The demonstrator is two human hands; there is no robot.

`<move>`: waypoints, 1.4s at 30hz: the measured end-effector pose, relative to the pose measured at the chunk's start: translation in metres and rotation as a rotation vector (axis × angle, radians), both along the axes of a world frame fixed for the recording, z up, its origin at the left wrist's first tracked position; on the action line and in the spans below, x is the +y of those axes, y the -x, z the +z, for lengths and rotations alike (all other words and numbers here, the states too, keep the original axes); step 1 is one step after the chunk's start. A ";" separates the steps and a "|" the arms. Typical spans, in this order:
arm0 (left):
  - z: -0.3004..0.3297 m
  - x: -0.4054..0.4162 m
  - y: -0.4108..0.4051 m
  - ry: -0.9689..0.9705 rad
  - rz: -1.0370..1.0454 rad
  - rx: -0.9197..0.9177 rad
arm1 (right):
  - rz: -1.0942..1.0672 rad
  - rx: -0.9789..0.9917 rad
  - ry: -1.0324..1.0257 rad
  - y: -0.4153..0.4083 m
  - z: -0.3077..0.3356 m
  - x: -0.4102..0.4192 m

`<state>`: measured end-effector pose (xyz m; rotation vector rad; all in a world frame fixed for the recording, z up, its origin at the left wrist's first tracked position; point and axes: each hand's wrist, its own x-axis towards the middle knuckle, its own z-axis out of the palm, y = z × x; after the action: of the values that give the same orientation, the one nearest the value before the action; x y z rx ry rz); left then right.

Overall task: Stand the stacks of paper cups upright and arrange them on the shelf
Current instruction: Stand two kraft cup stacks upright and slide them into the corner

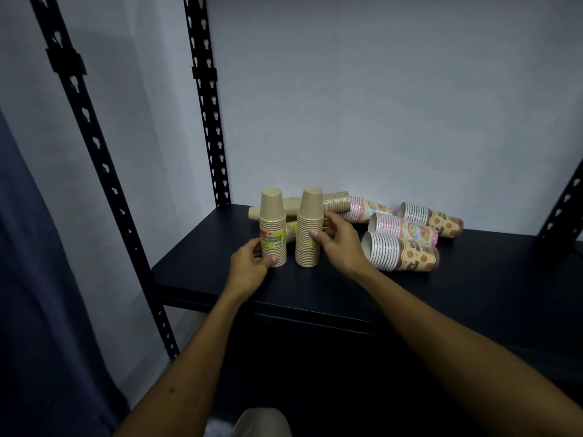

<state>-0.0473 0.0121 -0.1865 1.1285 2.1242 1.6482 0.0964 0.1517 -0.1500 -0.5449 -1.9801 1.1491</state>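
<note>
Two brown paper-cup stacks stand upright, rims down, on the dark shelf (473, 279). My left hand (249, 266) grips the base of the left stack (273, 228), which carries a yellow label. My right hand (339, 239) holds the right stack (309, 228) at mid-height. Behind them lie other brown stacks (337, 201) on their sides. To the right lie two pink patterned stacks (403, 230) and two orange patterned stacks (399, 252), all on their sides.
Black perforated uprights (206, 99) frame the shelf at the left, and another upright (564, 203) stands at the right. A pale wall backs the shelf. A dark blue curtain (38, 294) hangs at the far left. The shelf's front edge (284, 302) runs below my wrists.
</note>
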 end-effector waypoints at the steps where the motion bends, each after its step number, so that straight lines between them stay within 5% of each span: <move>1: 0.000 0.000 0.000 0.003 0.002 0.005 | -0.013 0.020 0.011 0.000 -0.004 -0.001; 12: 0.003 0.000 -0.006 0.030 0.021 0.043 | 0.036 -0.151 -0.023 -0.007 -0.029 -0.009; 28: 0.000 0.002 -0.002 0.009 -0.018 0.079 | -0.090 -0.229 -0.213 -0.001 -0.035 -0.012; 42: -0.002 0.007 0.001 -0.012 -0.058 0.041 | -0.135 -0.236 -0.178 -0.001 -0.036 -0.011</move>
<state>-0.0481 0.0193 -0.1885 1.2260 2.0881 1.6276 0.0974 0.1409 -0.1856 -0.7353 -2.1829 0.8470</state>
